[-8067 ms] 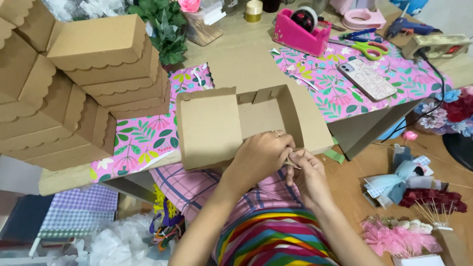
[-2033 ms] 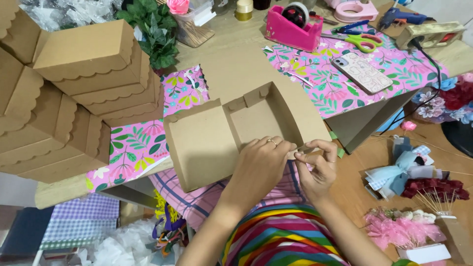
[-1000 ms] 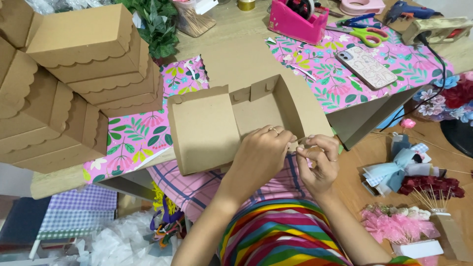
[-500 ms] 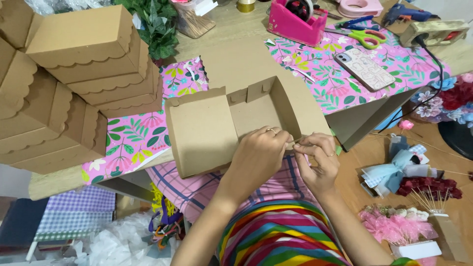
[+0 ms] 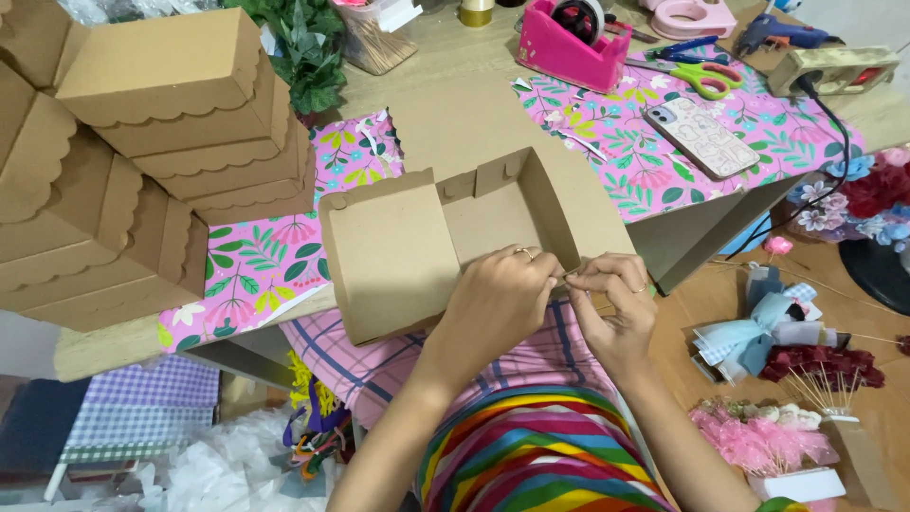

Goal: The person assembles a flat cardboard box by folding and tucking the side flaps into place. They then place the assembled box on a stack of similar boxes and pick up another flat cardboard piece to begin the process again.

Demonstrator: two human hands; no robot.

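A half-folded brown cardboard box lies open on the table edge in front of me, one large flap spread to the left. My left hand grips the box's near right corner, fingers curled over the wall. My right hand pinches the same corner from the right, fingertips meeting the left hand's. The corner itself is hidden under my fingers.
Several finished scalloped cardboard boxes are stacked at the left. Floral paper covers the table, with a phone, green scissors and a pink tape dispenser. Ribbons and artificial flowers lie at right.
Both hands stay pinched at the box's near right corner. The box has shifted only slightly on the table as the fingers work the corner.
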